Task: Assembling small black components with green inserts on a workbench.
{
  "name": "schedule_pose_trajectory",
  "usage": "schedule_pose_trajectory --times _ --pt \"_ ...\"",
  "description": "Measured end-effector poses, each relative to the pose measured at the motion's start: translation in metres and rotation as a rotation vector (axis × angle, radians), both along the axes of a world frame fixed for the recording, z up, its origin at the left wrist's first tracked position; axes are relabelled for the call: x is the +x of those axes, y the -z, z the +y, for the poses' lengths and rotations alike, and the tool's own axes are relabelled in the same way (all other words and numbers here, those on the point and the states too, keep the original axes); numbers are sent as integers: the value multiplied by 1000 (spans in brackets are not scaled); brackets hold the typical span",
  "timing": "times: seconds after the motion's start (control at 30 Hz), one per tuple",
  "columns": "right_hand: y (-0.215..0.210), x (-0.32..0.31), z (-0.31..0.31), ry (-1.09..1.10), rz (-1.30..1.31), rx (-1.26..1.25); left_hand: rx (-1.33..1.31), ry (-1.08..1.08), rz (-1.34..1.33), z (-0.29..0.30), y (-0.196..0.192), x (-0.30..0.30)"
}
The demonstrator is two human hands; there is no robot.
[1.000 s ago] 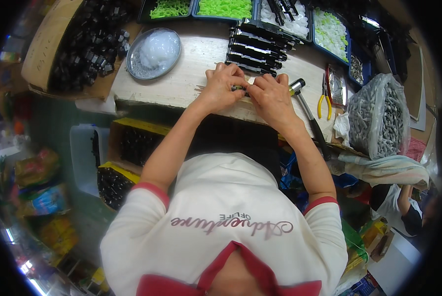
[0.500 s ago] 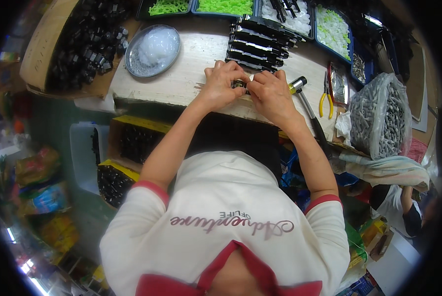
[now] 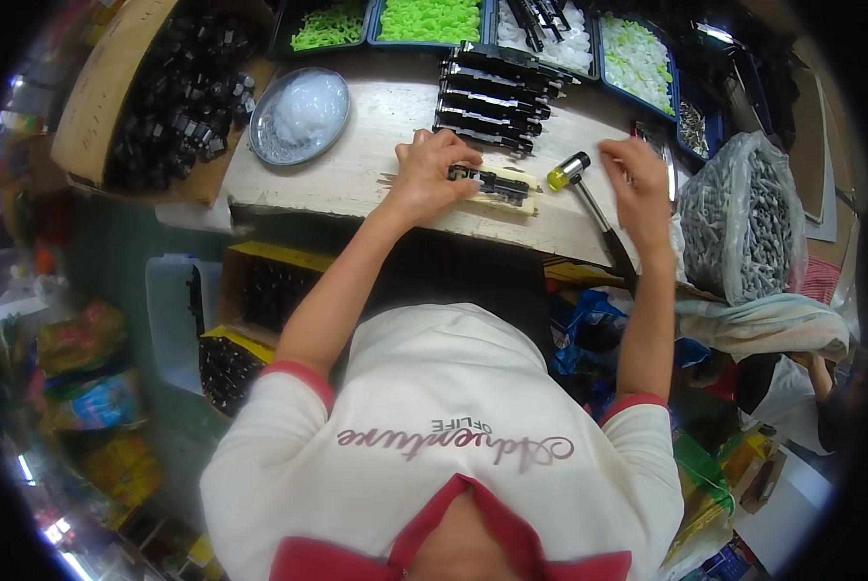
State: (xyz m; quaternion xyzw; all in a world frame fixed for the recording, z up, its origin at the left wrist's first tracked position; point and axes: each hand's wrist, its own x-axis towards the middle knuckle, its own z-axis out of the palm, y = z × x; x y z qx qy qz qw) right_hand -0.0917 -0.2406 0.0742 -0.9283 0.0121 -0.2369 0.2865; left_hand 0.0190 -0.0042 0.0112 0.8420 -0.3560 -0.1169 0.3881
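Over there, the left hand (image 3: 430,178) pinches the end of a black part (image 3: 504,185) on a pale block (image 3: 517,207), best held flat and steady, while the right hand (image 3: 639,182), loosely curled, thumb apart, is near the hammer (image 3: 570,170).

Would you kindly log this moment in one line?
left hand: holding black part at its left end | right hand: right of hammer, fingers apart from its head | hammer: on table

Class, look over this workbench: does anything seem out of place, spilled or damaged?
Black parts lie across the white pieces, so that batch looks mixed. The workbench has a dark, worn-looking patch beside the left hand. No spill stands out.
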Motion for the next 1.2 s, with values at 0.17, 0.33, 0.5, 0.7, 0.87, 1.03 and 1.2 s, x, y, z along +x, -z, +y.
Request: schedule_pose_trajectory --times 0.17,0.33,0.5,0.7,0.87,1.03,1.2 --pt "-48 -53 -70 467 -15 -207 22 -41 -36 -5 -2 -4" --pt "-43 -122 -216 843 195 -549 -16 0 -151 -1 4 -3" --pt "-21 -155 -283 891 504 -342 -18 -150 -331 11 -8 49" --pt "-32 -126 -246 959 679 -510 177 -518 -346 32 -32 197" --pt "-43 -116 -232 925 662 -588 441 -266 -217 23 -13 248" --pt "-47 -132 -245 817 528 -357 440 -335 -183 31 -18 251" --pt "-38 -141 -243 802 333 -416 225 -379 -217 47 -4 257"
